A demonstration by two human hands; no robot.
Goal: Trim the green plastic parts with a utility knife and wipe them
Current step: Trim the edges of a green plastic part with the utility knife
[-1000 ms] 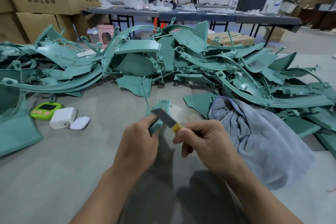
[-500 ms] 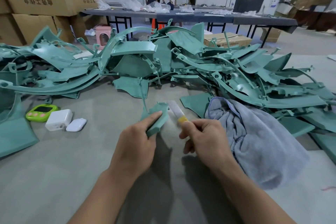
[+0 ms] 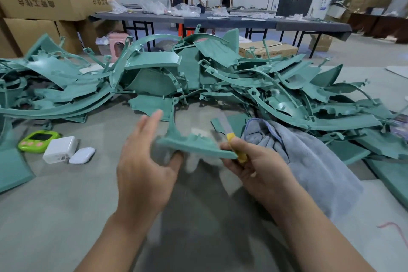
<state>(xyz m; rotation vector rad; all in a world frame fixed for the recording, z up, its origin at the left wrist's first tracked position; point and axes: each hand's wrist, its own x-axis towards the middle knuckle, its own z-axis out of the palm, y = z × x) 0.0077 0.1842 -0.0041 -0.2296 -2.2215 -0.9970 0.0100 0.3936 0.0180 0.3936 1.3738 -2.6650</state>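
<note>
1. The green part (image 3: 194,147) is up off the table (image 3: 66,205), between the 2 hands. Its long axis runs left to right.
2. Its right tip meets the right hand (image 3: 254,165), which is curled round the utility knife (image 3: 234,142). The blade is blurred, and I cannot tell whether those fingers also pinch the part.
3. The left hand (image 3: 143,161) is spread, fingers straight, and grips nothing. Only its thumb touches the part's underside.
4. The part's free end lies nearer the left hand, so re-gripping likely falls to it.
5. A grey towel (image 3: 309,161) lies just right.
</note>
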